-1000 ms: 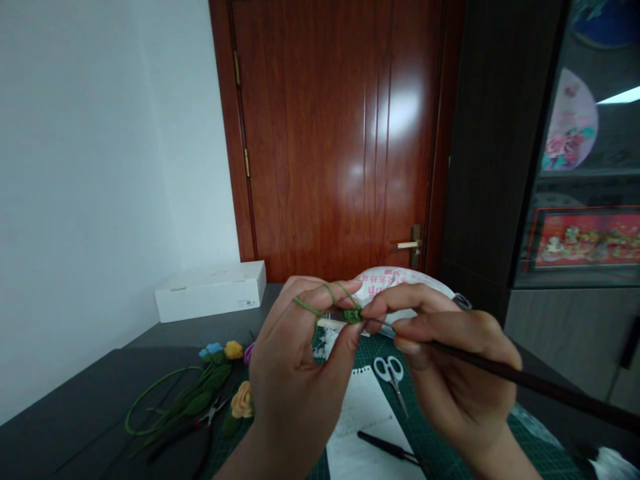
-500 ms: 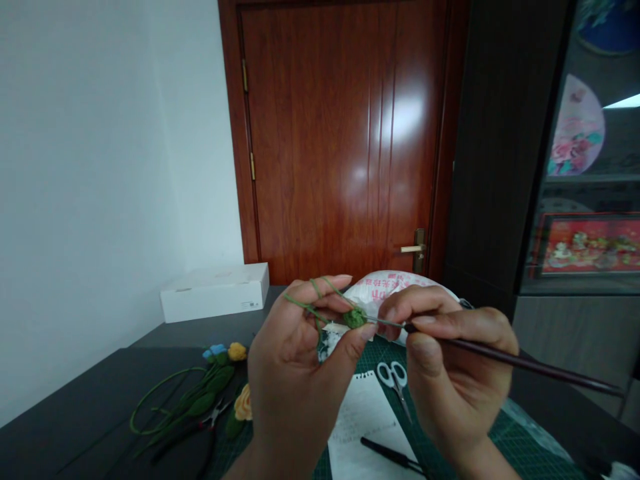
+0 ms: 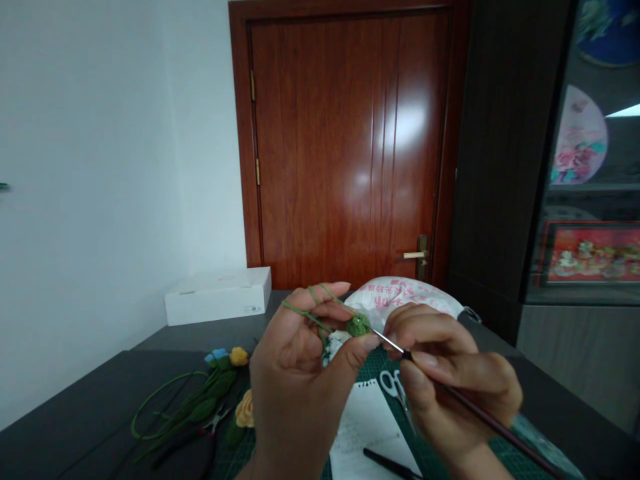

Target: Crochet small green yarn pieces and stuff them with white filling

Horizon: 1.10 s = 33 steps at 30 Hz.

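Workpiece: small round green crocheted bud (image 3: 359, 325), held up above the dark grey tabletop (image 3: 85, 400), in front of a white plastic bag with pink print (image 3: 403, 295).

Left hand (image 3: 295, 393): closed on the bud, which I see pinched between thumb and fingertips; green yarn (image 3: 300, 308) loops over the raised fingers.

Right hand (image 3: 455, 380): nearly closed, gripping a slim crochet hook with a dark handle (image 3: 480, 412) like a pencil; its thin steel shaft (image 3: 389, 341) reaches the bud's edge.

Mat: green cutting mat (image 3: 373, 363) below the hands, carrying a sheet of white paper (image 3: 367, 433), white-handled scissors (image 3: 393, 388) and a black-handled tool (image 3: 390, 465).

Left of mat: yellow crocheted rose (image 3: 245, 411), and small blue and yellow crocheted flowers (image 3: 225, 356) on long green stems (image 3: 165, 400), beside small pliers (image 3: 217, 420).

Background: white box (image 3: 217, 297) against the wall at the tabletop's far end; reddish wooden door (image 3: 350, 147) straight ahead of me; dark cabinet with glass front (image 3: 583, 200) to the right.
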### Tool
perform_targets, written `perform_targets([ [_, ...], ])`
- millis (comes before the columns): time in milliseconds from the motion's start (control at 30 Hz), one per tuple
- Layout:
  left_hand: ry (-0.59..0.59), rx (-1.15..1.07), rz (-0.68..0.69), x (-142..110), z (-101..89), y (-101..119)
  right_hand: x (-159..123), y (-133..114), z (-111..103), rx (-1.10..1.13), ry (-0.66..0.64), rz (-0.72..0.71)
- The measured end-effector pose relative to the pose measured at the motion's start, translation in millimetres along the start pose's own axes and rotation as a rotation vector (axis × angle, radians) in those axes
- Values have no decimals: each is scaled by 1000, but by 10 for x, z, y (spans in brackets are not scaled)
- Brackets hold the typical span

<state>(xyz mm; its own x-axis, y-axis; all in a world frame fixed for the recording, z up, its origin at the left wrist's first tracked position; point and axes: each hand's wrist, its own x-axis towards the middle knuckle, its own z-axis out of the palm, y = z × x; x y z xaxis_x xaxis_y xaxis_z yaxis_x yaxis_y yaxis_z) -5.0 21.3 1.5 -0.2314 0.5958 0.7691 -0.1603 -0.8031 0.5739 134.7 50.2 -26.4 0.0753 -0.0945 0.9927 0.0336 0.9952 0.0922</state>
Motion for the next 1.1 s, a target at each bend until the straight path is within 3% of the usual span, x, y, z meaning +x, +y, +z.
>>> perform_targets([
  [133,1,-36,-39,2,16,1,-24,-21,-108,-66,-92,111],
  [267,-26,-61,-90,-34,50,-27,-92,-84,-94,-95,-89,233],
  [467,-21,-91,-147,-60,108,-113,-145,-139,134,-299,100,108],
  [633,-37,-68,-139,-44,93,-114,-153,-81,102,-330,14,112],
  [767,-51,-26,-114,-28,66,-121,-115,-18,61,-347,46,-106],
  [833,-66,-37,-121,-17,55,-132,-77,-4,47,-343,44,-150],
  [1100,-154,-83,-139,69,1,-149,12,-47,-78,-298,-11,-1],
])
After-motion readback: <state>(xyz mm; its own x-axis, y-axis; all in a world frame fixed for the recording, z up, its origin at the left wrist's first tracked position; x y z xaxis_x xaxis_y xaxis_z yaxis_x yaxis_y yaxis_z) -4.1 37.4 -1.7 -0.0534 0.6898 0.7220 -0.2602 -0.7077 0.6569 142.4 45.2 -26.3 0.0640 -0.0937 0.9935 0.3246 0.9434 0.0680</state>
